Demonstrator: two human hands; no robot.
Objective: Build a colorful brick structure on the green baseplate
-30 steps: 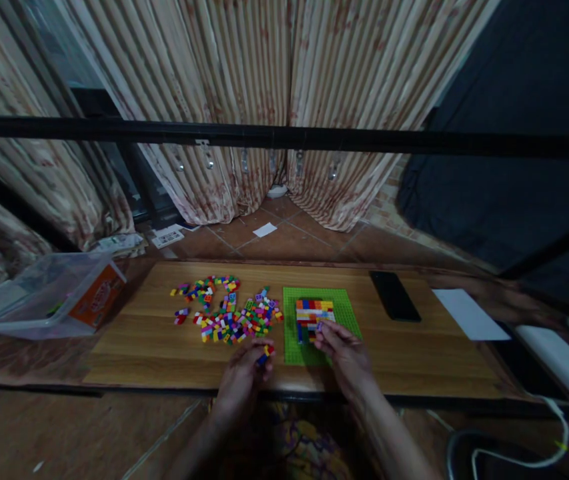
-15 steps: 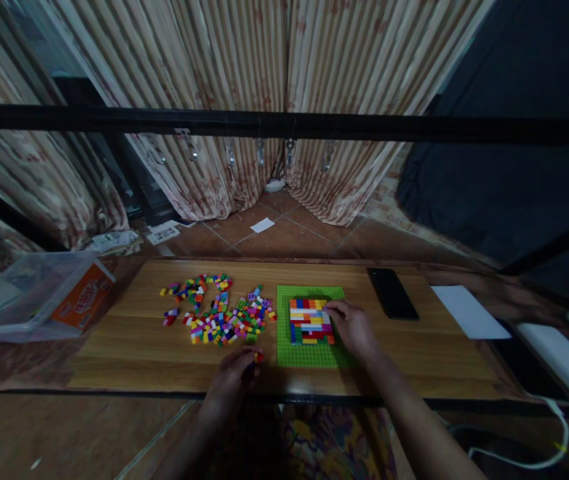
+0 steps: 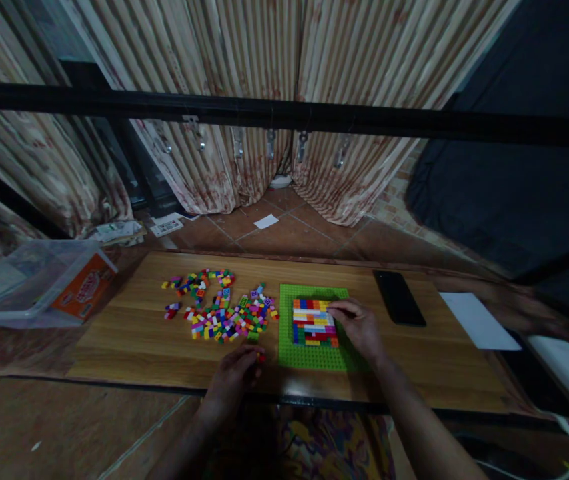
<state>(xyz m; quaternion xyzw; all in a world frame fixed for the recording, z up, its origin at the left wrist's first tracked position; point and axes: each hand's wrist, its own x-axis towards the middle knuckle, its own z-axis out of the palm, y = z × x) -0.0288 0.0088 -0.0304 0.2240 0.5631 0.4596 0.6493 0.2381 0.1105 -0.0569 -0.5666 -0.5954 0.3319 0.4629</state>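
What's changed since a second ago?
The right hand moved right and away from the body, to the far right corner of the multicoloured brick panel. The left hand still holds a small red brick; the green studded baseplate and black rectangular phone stayed.

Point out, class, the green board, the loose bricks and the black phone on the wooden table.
Green board (image 3: 309, 359): head view, bare studded near strip.
Loose bricks (image 3: 230, 323): head view, bricks in the pile's near part.
Black phone (image 3: 399, 298): head view, middle of its upper face.
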